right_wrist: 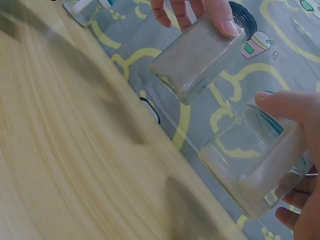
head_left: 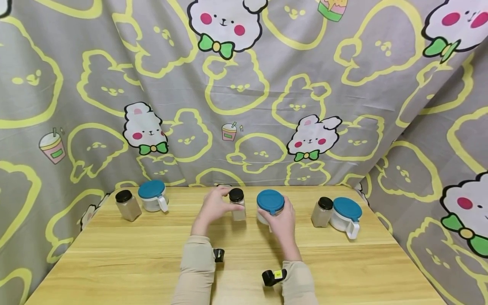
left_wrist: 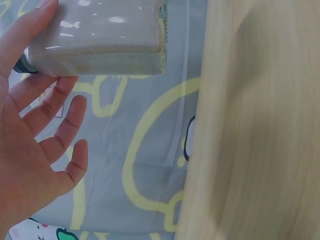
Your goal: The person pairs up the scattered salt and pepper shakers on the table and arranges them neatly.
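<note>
My left hand (head_left: pixel 213 208) grips a square glass jar (head_left: pixel 239 213) near its black lid, with the thumb on one side and fingers on the other. Something pale fills that jar (left_wrist: pixel 107 42), which stays upright. To its right, my right hand (head_left: pixel 285 222) holds a round clear glass seasoning pot (right_wrist: pixel 240 165) by its side, thumb near the blue lid (head_left: pixel 270 201). Both containers are off the table, their shadows falling on the wood apart from their bases. The pot's handle is mostly hidden by the right hand.
On the wooden table (head_left: pixel 244 262), another black-lidded jar (head_left: pixel 128 207) and blue-lidded pot (head_left: pixel 152 197) stand at the back left. A similar jar (head_left: pixel 322 213) and pot (head_left: pixel 346 214) stand side by side at the right. A patterned curtain (head_left: pixel 244 97) hangs behind.
</note>
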Available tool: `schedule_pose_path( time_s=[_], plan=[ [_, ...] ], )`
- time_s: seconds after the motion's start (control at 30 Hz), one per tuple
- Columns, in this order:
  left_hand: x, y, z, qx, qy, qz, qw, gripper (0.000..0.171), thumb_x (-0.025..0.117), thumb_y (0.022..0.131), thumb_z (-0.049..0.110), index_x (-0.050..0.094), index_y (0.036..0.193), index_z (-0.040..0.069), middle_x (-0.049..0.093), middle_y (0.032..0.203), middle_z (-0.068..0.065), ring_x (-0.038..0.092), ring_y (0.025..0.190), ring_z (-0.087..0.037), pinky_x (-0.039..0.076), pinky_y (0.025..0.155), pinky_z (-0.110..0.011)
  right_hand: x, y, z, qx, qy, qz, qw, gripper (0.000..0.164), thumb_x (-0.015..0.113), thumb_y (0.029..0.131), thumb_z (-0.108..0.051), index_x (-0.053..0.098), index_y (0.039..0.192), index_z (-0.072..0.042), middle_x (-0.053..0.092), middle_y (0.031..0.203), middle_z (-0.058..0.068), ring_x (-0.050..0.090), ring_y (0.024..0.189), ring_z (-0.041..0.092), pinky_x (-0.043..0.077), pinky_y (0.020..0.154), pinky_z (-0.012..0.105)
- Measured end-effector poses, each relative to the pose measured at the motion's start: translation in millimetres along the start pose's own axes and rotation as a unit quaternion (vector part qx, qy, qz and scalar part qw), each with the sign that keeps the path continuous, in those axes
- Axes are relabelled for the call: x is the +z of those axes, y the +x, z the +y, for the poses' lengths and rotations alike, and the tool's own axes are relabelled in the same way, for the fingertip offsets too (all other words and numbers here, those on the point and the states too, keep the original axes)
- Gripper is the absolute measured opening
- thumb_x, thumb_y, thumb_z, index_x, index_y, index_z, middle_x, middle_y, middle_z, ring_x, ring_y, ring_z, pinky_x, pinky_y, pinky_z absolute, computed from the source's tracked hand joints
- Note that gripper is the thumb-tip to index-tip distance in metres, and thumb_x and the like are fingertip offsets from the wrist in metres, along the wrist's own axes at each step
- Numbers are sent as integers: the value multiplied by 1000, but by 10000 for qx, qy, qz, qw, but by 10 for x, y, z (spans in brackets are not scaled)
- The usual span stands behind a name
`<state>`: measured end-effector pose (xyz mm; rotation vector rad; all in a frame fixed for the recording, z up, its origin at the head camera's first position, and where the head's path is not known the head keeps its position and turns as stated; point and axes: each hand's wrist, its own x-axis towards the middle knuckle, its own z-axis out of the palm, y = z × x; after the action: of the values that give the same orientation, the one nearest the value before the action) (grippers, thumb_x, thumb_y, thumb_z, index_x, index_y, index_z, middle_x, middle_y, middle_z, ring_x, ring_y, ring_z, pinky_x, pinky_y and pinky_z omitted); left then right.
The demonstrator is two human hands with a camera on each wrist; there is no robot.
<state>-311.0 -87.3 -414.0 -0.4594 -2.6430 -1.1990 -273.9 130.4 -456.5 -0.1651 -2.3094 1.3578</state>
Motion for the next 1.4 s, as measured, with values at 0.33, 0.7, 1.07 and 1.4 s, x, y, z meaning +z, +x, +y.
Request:
schedule_pose_path(
  time_s=[0.33,0.7,1.07,1.4],
  plan=[
    [126,13,73,-2,-48,30,10000,55,89,64,41,74,113,20,64,127,-9,60,114,-29,35,103,-57,-84,56,87,-46,106,54,9999,84,88,70,-32,45,136,0,54,131,23,50,125,40,40,104,59],
    [287,49,128,3,37,11,10000,54,89,64,44,74,110,20,65,127,-5,61,112,-27,35,97,-53,-168,89,155,91,60,-4,9999,89,88,70,-31,42,139,0,51,136,24,47,129,41,37,107,60],
    [422,75,167,-34,-36,-85,10000,49,88,65,44,75,106,22,65,126,-4,60,111,-27,36,96,-52,-223,91,209,177,25,-66,9998,92,86,71,-33,38,143,-1,46,141,24,42,133,41,35,108,61],
    [494,83,198,-121,-49,-168,9998,55,87,66,48,73,111,19,65,125,-3,60,113,-29,37,95,-51,-237,106,278,204,-74,-71,9997,93,86,72,-35,38,145,-2,46,141,23,43,132,42,35,107,62]
  ],
)
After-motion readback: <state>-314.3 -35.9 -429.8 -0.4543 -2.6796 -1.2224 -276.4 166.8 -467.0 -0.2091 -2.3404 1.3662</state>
